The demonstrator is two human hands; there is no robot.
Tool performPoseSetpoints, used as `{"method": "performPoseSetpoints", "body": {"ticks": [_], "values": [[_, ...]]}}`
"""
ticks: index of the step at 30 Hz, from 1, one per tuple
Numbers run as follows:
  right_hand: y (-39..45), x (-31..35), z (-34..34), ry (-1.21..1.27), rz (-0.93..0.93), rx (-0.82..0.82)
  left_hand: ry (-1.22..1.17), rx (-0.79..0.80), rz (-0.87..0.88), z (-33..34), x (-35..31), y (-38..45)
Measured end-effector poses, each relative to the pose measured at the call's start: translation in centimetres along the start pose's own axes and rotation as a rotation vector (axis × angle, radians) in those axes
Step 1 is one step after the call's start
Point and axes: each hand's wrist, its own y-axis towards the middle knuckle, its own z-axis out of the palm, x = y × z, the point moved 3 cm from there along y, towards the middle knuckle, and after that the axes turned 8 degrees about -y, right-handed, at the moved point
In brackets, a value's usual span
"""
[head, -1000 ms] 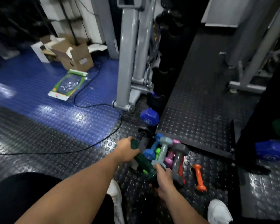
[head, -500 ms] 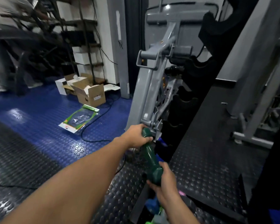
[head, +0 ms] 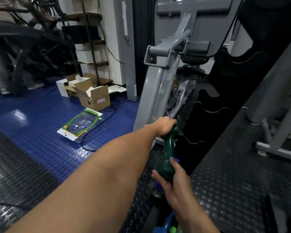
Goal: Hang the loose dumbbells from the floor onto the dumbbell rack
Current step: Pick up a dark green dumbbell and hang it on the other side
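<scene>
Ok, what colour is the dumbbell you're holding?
Dark green dumbbell, held at both ends; clearest in the head view.

No legible text anywhere. White label on brown cardboard box (head: 94, 98): print too small to read. Dark scrawl on white wall pillar (head: 127, 41): undecipherable. Green-bordered flat plastic package (head: 80, 123) on blue floor: markings blurred.

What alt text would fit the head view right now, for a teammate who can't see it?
Two bare hands hold a dark green dumbbell by its ends, left hand on the far end, right hand under the near end, beside a black dumbbell rack with wavy cradles. Cardboard boxes sit on blue flooring behind.
</scene>
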Motion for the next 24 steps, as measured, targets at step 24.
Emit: {"method": "performPoseSetpoints", "body": {"ticks": [24], "values": [[2.6, 1.7, -2.2, 0.607, 0.204, 0.074, -1.158, -0.155, -0.184, 7.7, 1.5, 4.6]]}}
